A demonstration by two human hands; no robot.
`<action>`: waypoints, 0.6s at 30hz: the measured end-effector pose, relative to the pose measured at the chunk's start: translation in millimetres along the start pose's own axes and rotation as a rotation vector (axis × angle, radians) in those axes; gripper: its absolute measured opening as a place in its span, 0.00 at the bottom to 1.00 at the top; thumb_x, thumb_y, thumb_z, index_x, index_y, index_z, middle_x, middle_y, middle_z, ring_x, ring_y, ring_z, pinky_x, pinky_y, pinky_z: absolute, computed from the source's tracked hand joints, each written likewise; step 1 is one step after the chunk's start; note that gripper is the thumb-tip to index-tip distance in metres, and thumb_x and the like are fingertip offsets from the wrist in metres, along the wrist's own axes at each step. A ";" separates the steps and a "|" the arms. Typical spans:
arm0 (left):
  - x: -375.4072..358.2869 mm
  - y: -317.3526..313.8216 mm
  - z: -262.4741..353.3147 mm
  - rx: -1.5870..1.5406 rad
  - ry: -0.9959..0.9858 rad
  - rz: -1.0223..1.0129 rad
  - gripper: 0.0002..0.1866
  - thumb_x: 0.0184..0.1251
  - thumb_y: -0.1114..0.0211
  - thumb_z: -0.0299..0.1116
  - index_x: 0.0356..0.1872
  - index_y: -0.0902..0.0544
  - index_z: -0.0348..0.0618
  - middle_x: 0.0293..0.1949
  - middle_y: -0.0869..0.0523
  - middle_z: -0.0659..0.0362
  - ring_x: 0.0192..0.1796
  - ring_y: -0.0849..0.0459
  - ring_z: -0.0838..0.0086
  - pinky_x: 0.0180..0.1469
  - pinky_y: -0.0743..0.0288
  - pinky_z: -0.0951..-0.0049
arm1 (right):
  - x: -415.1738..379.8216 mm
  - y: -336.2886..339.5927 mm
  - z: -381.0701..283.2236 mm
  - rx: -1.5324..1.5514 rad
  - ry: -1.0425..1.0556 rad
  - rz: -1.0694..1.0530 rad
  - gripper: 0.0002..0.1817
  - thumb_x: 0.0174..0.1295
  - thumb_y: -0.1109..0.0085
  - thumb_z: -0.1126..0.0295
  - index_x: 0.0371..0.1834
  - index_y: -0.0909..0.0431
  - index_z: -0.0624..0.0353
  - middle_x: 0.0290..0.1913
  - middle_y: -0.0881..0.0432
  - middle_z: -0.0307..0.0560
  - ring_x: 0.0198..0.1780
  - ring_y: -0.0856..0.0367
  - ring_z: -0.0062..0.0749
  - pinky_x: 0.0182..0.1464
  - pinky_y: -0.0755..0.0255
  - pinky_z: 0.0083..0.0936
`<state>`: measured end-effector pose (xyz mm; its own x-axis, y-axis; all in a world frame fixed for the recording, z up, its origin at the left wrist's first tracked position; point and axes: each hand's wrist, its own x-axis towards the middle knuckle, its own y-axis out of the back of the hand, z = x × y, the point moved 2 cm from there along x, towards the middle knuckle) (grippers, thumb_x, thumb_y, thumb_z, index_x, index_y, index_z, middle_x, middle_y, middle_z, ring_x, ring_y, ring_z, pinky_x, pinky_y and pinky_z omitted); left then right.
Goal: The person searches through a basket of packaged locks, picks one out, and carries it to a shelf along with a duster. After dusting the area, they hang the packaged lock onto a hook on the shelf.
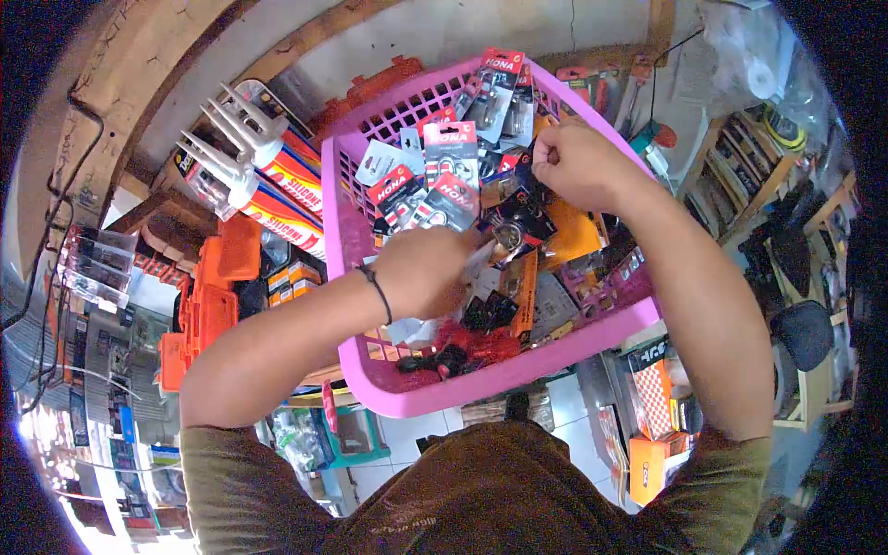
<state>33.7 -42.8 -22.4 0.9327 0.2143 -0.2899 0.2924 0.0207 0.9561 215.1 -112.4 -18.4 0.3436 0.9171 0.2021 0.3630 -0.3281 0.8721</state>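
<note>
A pink plastic basket (407,400) holds many packaged goods. My left hand (428,270) is inside it at the left of centre, its fingers closed around something I cannot make out beside a clear plastic packet. My right hand (575,164) is at the basket's upper right, fingers curled, with whatever they may hold hidden. Red and white HONA packs (451,146) are heaped between the hands and toward the back. A dark package (521,222) and a yellow packet (572,233) lie below my right hand. Red netted material (481,346) is near the basket's front.
Orange plastic cases (213,291) stand to the left, below white-nozzled tubes (287,180). Wooden shelving (740,171) with goods is at the right. An orange box (650,467) stands low at the right, and a green stool (356,437) is low at the left.
</note>
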 end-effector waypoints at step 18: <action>-27.9 25.8 -56.7 0.063 -0.009 -0.167 0.16 0.48 0.43 0.34 0.40 0.24 0.44 0.31 0.19 0.52 0.35 0.20 0.60 0.40 0.29 0.62 | -2.3 2.2 2.6 0.111 -0.035 -0.087 0.08 0.51 0.45 0.69 0.25 0.28 0.64 0.24 0.25 0.46 0.30 0.26 0.32 0.36 0.33 0.27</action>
<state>3.2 7.1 12.8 0.8717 0.2046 -0.4453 0.4561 -0.0062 0.8899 217.4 -115.8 -18.1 0.3361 0.9353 0.1109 0.4852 -0.2728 0.8308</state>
